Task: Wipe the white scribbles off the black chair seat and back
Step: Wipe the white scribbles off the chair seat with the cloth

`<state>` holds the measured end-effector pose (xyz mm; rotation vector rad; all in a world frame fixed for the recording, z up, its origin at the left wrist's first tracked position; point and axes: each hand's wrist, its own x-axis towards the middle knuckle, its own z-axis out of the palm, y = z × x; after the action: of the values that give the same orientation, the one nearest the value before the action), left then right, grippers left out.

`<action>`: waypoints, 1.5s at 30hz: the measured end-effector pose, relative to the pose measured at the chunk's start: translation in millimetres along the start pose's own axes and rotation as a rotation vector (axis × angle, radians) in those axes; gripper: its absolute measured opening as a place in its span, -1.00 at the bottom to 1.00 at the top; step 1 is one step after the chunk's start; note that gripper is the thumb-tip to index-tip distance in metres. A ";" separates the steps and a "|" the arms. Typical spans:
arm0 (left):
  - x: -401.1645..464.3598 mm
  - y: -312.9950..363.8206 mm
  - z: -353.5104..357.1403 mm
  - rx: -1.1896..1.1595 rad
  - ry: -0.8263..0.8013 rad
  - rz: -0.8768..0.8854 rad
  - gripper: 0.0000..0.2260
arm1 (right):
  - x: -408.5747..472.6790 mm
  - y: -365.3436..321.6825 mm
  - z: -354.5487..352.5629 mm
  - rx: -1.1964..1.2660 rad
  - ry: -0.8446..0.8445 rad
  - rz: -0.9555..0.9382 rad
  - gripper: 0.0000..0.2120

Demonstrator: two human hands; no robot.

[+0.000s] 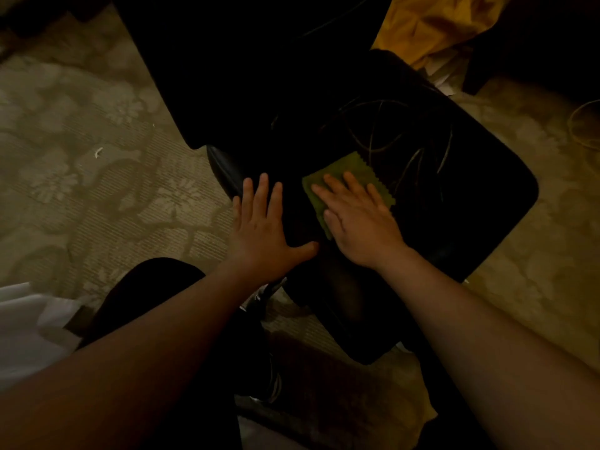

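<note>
The black chair seat (470,203) fills the middle of the dim view, with its black back (227,76) rising at the upper left. White scribbles (406,141) loop across the far half of the seat. A folded green cloth (354,167) with a zigzag edge lies on the seat just short of them. My right hand (360,219) lies flat on the cloth, fingers spread, pressing it down. My left hand (266,228) rests flat on the seat's left edge, fingers apart, holding nothing.
A pale floral carpet (81,157) surrounds the chair. Yellow fabric (431,24) is piled behind the seat at the top right, with papers beside it. A yellow cord (584,125) coils at the right edge. My dark-clothed legs (156,287) are below the seat.
</note>
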<state>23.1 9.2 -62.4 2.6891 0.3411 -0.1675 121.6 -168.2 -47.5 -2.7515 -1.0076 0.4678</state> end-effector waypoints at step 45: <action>-13.7 52.8 32.7 0.122 0.052 0.113 0.10 | -33.7 12.3 5.8 0.045 0.037 0.106 -0.50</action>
<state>21.7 -54.1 -68.8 2.8286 0.1994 -0.0878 102.6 -199.2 -48.4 -2.7726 -0.8360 0.4481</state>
